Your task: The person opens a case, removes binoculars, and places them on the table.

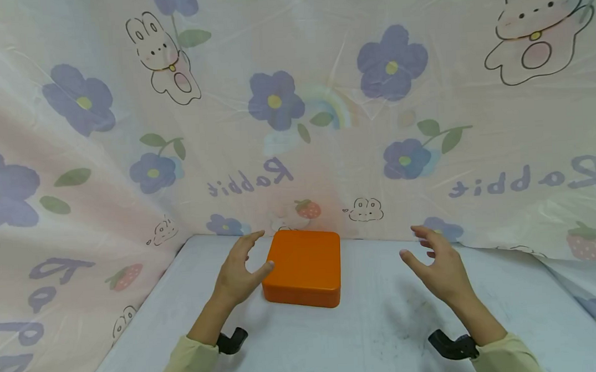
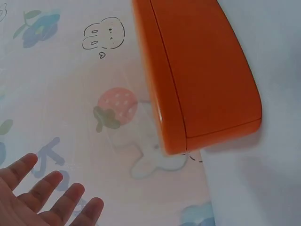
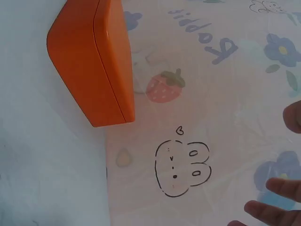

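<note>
An orange box point(image 1: 303, 260) with rounded corners lies on the white table, near its back edge. A thin seam runs around the side of the box point(image 2: 207, 70) in the left wrist view. My left hand point(image 1: 237, 274) hovers at the box's left side, fingers spread and thumb pointing toward it; whether the thumb touches it I cannot tell. Farther off, to the right of the box, my right hand point(image 1: 438, 268) is held in the air with fingers apart and nothing in it. The right wrist view shows the box point(image 3: 89, 66) well away from the right fingertips point(image 3: 268, 212).
The white table point(image 1: 374, 327) has faint dark smudges right of the middle. A curtain point(image 1: 327, 162) printed with flowers, rabbits and strawberries hangs behind the table and along its sides. Black wrist mounts point(image 1: 452, 346) sit on both wrists, by the pale green sleeves.
</note>
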The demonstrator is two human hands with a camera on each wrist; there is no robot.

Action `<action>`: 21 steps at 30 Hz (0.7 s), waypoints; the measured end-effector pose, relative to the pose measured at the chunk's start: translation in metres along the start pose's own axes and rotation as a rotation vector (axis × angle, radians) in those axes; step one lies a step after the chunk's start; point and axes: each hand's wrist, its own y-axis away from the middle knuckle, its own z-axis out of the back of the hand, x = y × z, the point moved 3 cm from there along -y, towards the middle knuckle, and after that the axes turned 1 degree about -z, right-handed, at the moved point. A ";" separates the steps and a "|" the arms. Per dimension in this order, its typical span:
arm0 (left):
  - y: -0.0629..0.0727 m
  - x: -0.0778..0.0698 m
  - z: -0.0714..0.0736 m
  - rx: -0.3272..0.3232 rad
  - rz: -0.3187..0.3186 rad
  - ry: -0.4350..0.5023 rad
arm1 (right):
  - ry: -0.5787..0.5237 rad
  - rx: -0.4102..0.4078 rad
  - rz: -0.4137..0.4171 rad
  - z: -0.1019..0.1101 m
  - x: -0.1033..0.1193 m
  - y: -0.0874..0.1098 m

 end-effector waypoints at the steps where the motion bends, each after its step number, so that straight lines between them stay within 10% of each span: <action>1: 0.000 0.000 -0.001 0.004 0.008 0.007 | -0.004 0.000 -0.007 -0.001 0.000 0.000; 21: 0.007 0.022 -0.020 0.142 0.272 0.183 | -0.149 0.125 -0.168 -0.044 0.007 0.000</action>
